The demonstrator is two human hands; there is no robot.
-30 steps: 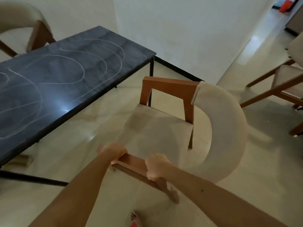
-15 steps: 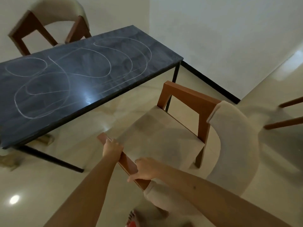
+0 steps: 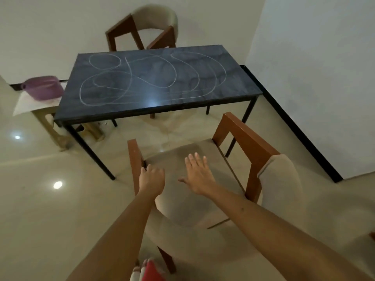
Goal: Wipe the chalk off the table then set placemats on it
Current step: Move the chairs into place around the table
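Far left, a purple plastic tub (image 3: 41, 87) sits on a small stool beside the dark marble-top table (image 3: 233, 86), white chalk loops (image 3: 154, 78) unwiped — likely the wiping supplies. Near centre, left hand (image 3: 151, 178) curls by the left arm of the wooden beige-cushioned armchair (image 3: 249, 138), grip unclear; right hand (image 3: 197, 174) flat, empty over the seat — probably clearing table access.

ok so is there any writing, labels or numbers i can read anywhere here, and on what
None can be read.
Table: the chalk marks are only looping scribbles, no clear letters or numbers.
Purple basin, near chair, far chair: no labels visible.
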